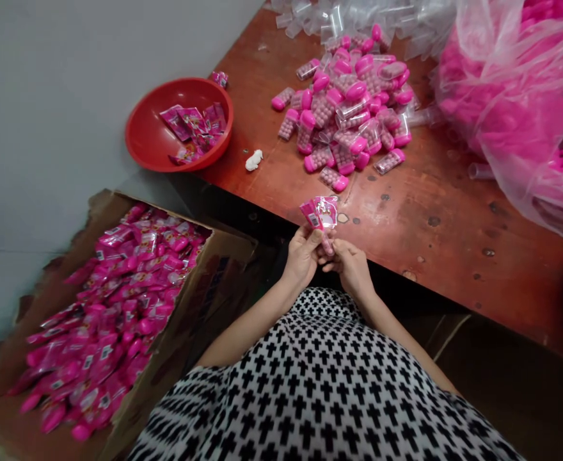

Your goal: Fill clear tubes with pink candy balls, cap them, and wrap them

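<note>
My left hand [303, 255] and right hand [354, 266] pinch one pink packet [315, 219]; box [217, 256] heaped with filled packets [113, 320], many bead-filled tubes [353, 105] on the surface [435, 250] not yet bagged.

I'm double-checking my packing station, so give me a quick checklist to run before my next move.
1. Left hand gripping the pink packet: ok, thumb on top.
2. Right hand on the packet: ok, fingers at its lower end.
3. Packet sealed: cannot tell, too small and partly covered.
4. Red bowl upright with wrappers inside: ok.
5. Cardboard box open on top: ok, with many pink packages in it.
6. Capped tubes lined up neatly: not ok, heaped at random on the table.
</note>
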Demonstrator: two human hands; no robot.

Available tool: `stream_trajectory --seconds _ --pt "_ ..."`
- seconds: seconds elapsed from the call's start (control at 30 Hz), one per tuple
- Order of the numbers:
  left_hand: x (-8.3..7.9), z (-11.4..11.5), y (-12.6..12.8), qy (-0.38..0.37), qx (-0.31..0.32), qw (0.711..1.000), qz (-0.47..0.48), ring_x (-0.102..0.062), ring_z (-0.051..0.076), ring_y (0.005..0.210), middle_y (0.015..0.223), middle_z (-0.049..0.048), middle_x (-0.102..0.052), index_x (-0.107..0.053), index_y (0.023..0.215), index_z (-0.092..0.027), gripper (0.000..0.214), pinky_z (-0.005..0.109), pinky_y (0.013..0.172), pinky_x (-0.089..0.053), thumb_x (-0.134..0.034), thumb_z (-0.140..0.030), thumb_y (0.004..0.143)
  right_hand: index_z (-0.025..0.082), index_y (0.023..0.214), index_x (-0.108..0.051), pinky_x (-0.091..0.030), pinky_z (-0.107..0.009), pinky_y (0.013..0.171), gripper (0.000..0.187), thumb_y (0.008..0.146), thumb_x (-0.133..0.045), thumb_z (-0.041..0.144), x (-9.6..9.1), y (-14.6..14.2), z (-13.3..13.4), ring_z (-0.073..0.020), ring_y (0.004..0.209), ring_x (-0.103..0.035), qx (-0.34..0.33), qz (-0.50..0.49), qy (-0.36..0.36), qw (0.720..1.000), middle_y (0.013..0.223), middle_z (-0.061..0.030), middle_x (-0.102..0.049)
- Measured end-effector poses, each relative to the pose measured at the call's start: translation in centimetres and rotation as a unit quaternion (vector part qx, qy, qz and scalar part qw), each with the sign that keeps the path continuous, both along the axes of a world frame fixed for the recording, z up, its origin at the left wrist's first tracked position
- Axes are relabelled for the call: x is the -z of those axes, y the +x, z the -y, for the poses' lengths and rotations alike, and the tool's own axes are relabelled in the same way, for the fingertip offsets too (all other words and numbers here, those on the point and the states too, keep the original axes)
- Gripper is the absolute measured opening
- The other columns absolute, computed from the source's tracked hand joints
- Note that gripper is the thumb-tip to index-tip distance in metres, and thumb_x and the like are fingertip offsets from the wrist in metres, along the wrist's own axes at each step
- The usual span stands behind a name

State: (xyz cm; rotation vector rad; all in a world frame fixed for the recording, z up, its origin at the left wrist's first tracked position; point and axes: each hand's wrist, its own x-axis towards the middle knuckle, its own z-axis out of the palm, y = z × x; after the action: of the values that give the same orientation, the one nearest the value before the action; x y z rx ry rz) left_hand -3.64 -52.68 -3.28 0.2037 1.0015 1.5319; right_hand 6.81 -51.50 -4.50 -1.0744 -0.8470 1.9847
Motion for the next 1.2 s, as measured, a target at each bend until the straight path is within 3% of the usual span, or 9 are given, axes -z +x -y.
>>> stream_trajectory --seconds 0.07,0.13,0.37,0.67,0.83,1.07,1.2 --pt "-0.2 -0.3 0.1 -0.018 -0.036 0.998 -0.038 -0.056 0.007 0.051 0.071 -0.0008 -0.066 -0.055 0.087 -0.017 0.048 0.019 0.049 -0.044 -0.084 -0.037 0.054 0.021 0.096 -0.064 -0.055 -0.022 0.055 0.032 0.070 -0.071 0.038 -0.1 0.1 0.5 -0.0113 0.067 -0.062 0.002 0.055 0.081 0.995 0.082 0.0003 -0.068" --pt "-0.3 -0.3 0.2 -0.022 -0.047 0.997 -0.064 -0.057 0.007 0.052 0.066 -0.0025 -0.064 -0.057 0.084 -0.016 0.046 0.019 0.053 -0.045 -0.084 -0.037 0.053 0.023 0.098 -0.063 -0.058 -0.026 0.061 0.035 0.068 -0.073 0.038 -0.2 0.2 0.8 -0.0121 0.069 -0.064 0.000 0.075 0.104 0.992 0.084 0.0008 -0.068" --pt "0.1 0.9 -0.4 -0.016 -0.044 0.985 -0.166 -0.065 0.013 0.067 0.078 0.0018 -0.070 -0.071 0.086 -0.016 0.031 0.026 0.068 -0.054 -0.074 -0.039 0.067 0.017 0.080 -0.062 -0.054 -0.022 0.047 0.030 0.070 -0.069 0.044 -0.6 0.4 -0.1 -0.0110 0.050 -0.061 -0.041 -0.064 -0.051 0.996 0.065 -0.0014 -0.068" --pt "-0.6 0.9 -1.2 -0.025 -0.021 0.935 -0.354 -0.066 0.015 0.068 0.077 0.0032 -0.072 -0.074 0.081 -0.016 0.022 0.027 0.069 -0.055 -0.067 -0.035 0.073 0.017 0.078 -0.059 -0.051 -0.019 0.044 0.028 0.072 -0.067 0.043 -0.5 0.5 0.0 -0.0093 0.047 -0.060 -0.003 -0.004 -0.005 1.000 0.063 -0.0005 -0.067" --pt "-0.7 0.9 -1.2 -0.050 -0.017 0.938 -0.343 -0.064 0.014 0.061 0.069 0.0026 -0.070 -0.074 0.079 -0.015 0.021 0.024 0.061 -0.054 -0.068 -0.034 0.071 0.017 0.081 -0.061 -0.052 -0.020 0.045 0.030 0.070 -0.069 0.044 -0.1 0.5 0.1 -0.0096 0.048 -0.061 0.001 0.016 -0.002 1.000 0.064 0.0002 -0.067" --pt "-0.4 0.6 -1.4 -0.063 -0.027 0.930 -0.360 -0.060 0.011 0.055 0.062 0.0008 -0.067 -0.073 0.070 -0.015 0.015 0.021 0.053 -0.050 -0.068 -0.029 0.068 0.018 0.089 -0.063 -0.054 -0.022 0.050 0.030 0.076 -0.064 0.044 -0.2 0.6 0.5 -0.0096 0.051 -0.061 0.008 0.110 0.109 0.988 0.067 0.0016 -0.065" --pt "0.2 0.3 -1.8 -0.057 -0.008 0.925 -0.377 -0.057 0.010 0.050 0.056 -0.0006 -0.064 -0.071 0.065 -0.015 0.014 0.021 0.051 -0.047 -0.066 -0.027 0.069 0.018 0.090 -0.062 -0.054 -0.023 0.049 0.028 0.079 -0.062 0.044 0.0 0.6 0.7 -0.0098 0.051 -0.061 0.006 0.126 0.127 0.984 0.067 0.0018 -0.064"
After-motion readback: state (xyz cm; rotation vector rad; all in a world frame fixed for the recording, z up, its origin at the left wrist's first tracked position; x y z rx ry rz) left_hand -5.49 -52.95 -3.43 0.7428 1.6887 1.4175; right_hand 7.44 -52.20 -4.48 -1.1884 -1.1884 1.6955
